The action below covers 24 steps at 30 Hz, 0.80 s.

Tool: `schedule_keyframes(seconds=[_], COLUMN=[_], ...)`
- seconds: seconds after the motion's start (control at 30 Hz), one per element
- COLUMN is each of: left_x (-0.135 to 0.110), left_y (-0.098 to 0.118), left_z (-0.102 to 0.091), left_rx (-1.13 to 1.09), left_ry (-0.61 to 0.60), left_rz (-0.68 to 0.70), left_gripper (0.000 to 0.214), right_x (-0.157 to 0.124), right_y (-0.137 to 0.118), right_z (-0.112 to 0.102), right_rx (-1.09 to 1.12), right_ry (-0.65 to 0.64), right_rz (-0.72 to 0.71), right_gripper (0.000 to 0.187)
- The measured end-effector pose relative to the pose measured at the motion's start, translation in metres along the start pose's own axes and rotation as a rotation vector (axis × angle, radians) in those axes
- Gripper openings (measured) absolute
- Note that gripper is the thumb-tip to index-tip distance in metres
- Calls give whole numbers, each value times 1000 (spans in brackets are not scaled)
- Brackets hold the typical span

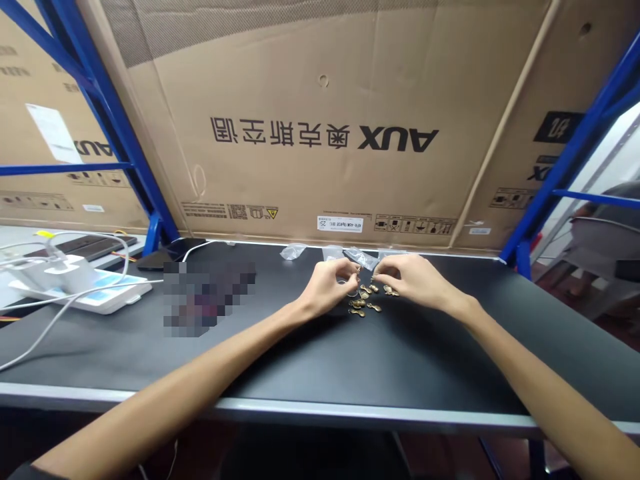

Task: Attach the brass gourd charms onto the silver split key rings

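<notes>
Head-camera feed as I read it from my station, left to right, all places given from the heap of small brass charms (365,300) on the black tabletop (320,400).

Far left of the heap: a white charging stand (60,277), its white cables (50,333) trailing over the table edge. Nearer the heap, a dark phone (170,253) and a pixelated patch (210,297) whose contents I cannot make out.

Just behind the heap: clear plastic bags (293,251), lying flat, with a large cardboard box (320,133) printed AUX standing beyond them.

Just left of the heap: the left hand (325,287), fingers curled, thumb and forefinger pinched close at its upper edge.

Just right of the heap: the right hand (413,280), fingers also curled and reaching in towards the left hand.

The step in hand is fine fingertip work at the heap. Whether either hand has hold of a charm I cannot tell, as the fingers hide it.

Far right of the heap: a blue shelf upright (565,180).
</notes>
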<state>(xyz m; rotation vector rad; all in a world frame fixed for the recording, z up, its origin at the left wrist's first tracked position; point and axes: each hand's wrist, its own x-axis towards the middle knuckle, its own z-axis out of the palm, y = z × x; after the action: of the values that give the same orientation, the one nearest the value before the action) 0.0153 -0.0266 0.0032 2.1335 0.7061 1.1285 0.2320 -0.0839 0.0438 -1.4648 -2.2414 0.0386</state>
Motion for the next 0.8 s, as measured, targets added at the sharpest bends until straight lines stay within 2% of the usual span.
schedule_keyframes(seconds=[0.17, 0.5, 0.7, 0.8], left_x=[-2, -2, -2, -1], left_y=[5, 6, 10, 11], left_z=[2, 1, 1, -1], left_rx=[101, 169, 131, 52], left_ry=[-43, -56, -7, 18], left_rz=[139, 124, 22, -42], left_gripper=[7, 8, 13, 16], right_x=[1, -1, -2, -2], right_y=[-7, -10, -10, -8], right_z=[5, 13, 25, 24], right_rx=[119, 149, -160, -267], right_ry=[85, 159, 212, 236], right_rz=[8, -95, -293, -308], right_gripper=[24, 20, 25, 28])
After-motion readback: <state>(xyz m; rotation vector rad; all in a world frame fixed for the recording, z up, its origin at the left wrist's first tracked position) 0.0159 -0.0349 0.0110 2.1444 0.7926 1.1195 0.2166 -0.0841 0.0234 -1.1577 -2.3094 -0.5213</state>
